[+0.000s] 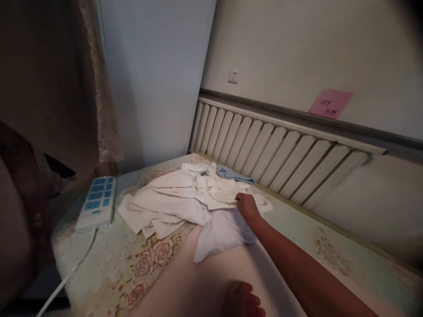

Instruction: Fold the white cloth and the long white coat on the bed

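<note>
My right hand (247, 207) is closed, pinching the edge of a white garment (220, 193) in the heap on the bed. Below it, a pale lavender-white cloth (224, 233) drapes over the far end of a smooth, pale pink tapering surface (198, 281), whose kind I cannot make out. At the bottom edge my left hand (243, 300) is partly in view and in shadow. Its fingers are loosely bent and slightly apart, with nothing seen in them. More crumpled white clothing (165, 198) spreads to the left, and a folded blue cloth (234, 175) lies behind.
A white power strip (95, 204) with blue sockets and a cable lies on the floral bedcover (152, 259) at left. A radiator (264, 145) runs along the wall behind. A curtain (105, 110) hangs by a pale upright panel (155, 79).
</note>
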Demonstrator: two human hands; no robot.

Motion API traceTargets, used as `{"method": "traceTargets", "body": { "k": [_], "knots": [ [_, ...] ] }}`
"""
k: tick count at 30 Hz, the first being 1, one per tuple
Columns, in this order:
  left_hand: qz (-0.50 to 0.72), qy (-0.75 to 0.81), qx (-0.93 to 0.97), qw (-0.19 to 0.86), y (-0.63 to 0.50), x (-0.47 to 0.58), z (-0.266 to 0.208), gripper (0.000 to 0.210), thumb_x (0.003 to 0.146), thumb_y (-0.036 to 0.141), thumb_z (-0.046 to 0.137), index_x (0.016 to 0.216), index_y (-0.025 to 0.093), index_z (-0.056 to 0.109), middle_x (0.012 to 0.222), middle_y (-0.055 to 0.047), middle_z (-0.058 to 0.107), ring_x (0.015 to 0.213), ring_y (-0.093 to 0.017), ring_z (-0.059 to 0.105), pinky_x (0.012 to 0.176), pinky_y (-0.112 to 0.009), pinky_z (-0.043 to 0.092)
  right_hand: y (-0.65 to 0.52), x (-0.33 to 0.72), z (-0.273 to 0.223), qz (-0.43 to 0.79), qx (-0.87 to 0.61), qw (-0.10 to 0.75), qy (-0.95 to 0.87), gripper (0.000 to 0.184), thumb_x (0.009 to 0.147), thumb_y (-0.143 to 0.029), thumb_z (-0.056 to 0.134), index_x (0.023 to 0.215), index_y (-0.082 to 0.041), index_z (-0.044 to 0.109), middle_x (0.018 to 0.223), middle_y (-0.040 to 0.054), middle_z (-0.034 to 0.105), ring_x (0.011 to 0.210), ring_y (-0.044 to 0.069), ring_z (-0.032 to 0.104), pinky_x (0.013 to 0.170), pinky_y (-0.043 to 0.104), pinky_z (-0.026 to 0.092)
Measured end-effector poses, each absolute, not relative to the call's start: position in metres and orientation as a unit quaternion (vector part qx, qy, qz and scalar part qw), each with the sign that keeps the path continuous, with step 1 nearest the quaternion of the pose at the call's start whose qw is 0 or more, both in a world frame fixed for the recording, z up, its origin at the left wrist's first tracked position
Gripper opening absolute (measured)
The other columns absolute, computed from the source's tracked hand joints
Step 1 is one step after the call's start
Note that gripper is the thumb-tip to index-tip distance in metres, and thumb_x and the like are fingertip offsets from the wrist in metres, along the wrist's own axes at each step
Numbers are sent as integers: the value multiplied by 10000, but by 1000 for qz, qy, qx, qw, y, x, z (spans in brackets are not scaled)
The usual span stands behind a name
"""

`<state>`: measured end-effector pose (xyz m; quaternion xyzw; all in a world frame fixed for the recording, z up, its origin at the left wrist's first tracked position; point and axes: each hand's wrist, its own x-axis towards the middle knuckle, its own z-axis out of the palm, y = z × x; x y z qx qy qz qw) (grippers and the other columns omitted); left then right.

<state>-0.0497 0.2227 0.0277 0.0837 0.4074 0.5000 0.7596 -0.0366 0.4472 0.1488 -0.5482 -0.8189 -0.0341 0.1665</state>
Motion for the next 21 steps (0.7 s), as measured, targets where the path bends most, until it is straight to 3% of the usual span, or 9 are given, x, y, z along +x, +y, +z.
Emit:
{"method": "traceTargets", "body": {
  "k": [4,9,21],
  "knots": [
    [567,352,-34,744,219,-57,39,423,876,431,487,1144,104,503,956,-163,670,798,-251,698,789,-372,495,413,-9,150,-17,-548,161,-820,310,728,-73,461,834,-174,734,822,63,730,811,163,636,709,222,367],
    [619,315,-79,715,213,-65,60,574,931,450,391,1365,78,343,1321,-247,517,1078,-288,633,952,-384,461,373,23,154,7,-554,166,-816,285,676,-86,466,743,-188,724,733,40,721,731,164,636,658,224,371],
    [649,329,-65,683,217,-73,72,617,939,570,283,1384,155,385,1420,-152,471,1269,-252,492,1013,-373,425,263,121,167,171,-602,245,-740,270,585,-229,428,665,-222,685,592,-26,646,608,167,575,571,230,366]
  ]
}}
